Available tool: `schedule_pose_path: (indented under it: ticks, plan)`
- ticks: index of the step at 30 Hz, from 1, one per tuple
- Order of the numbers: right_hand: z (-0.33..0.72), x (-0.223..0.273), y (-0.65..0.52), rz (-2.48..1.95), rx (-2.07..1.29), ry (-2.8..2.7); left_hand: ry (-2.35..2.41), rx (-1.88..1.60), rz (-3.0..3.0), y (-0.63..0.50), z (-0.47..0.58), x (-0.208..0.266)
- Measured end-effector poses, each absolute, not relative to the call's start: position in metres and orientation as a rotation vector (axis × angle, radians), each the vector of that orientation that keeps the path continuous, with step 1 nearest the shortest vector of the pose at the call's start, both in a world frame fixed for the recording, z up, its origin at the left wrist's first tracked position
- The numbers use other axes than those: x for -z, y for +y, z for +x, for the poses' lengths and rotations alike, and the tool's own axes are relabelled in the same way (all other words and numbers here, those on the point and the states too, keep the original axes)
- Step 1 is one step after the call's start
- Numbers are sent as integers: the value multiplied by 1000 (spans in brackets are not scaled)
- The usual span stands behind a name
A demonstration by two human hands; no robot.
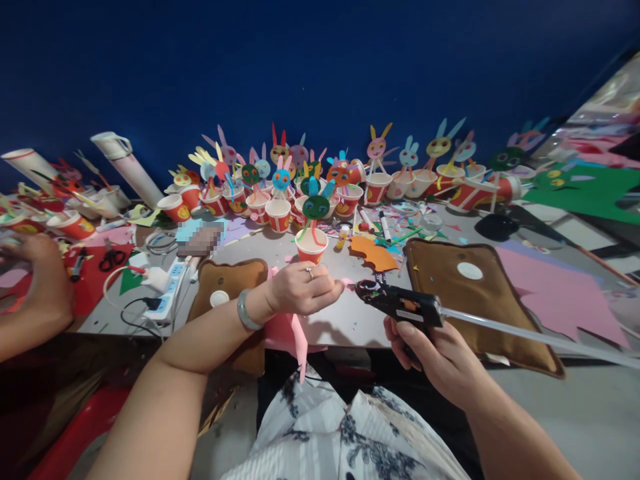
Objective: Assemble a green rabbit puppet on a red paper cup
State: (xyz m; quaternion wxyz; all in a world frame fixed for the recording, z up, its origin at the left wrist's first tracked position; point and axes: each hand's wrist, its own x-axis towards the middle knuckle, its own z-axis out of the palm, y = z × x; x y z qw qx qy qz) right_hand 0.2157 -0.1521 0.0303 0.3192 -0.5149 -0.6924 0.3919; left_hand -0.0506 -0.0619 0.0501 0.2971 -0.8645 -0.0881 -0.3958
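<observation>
My right hand (425, 347) grips a black hot glue gun (400, 303), and a long clear glue stick (520, 332) runs out of its back. The gun's nozzle points left, close to a small pink paper piece (346, 284) pinched in the fingertips of my left hand (307, 288). Just beyond my left hand stands a red and white paper cup (312, 247) with a green bunny face (317, 207) on paper strips. Pink paper (285, 330) lies beneath my left wrist and hangs over the table edge.
Several paper cups with bunny figures line the blue wall (320, 67). Brown cushioned pads (480, 287) lie at both sides. A white power strip (173, 290), scissors (111, 256) and an orange paper scrap (373, 253) are on the table. Another person's hand (43, 283) is at far left.
</observation>
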Motion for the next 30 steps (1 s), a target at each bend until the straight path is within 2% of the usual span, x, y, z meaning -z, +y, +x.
schedule_pose_path:
  ticks: [11,30]
  plan:
    - [219,-26,-150,-1387,-1155,-1823,-246,993,-2310,-61,-52,-47]
    - [217,-35,-149,-1372,-1093,-1905,-195,1058,-2301,-61,-53,-46]
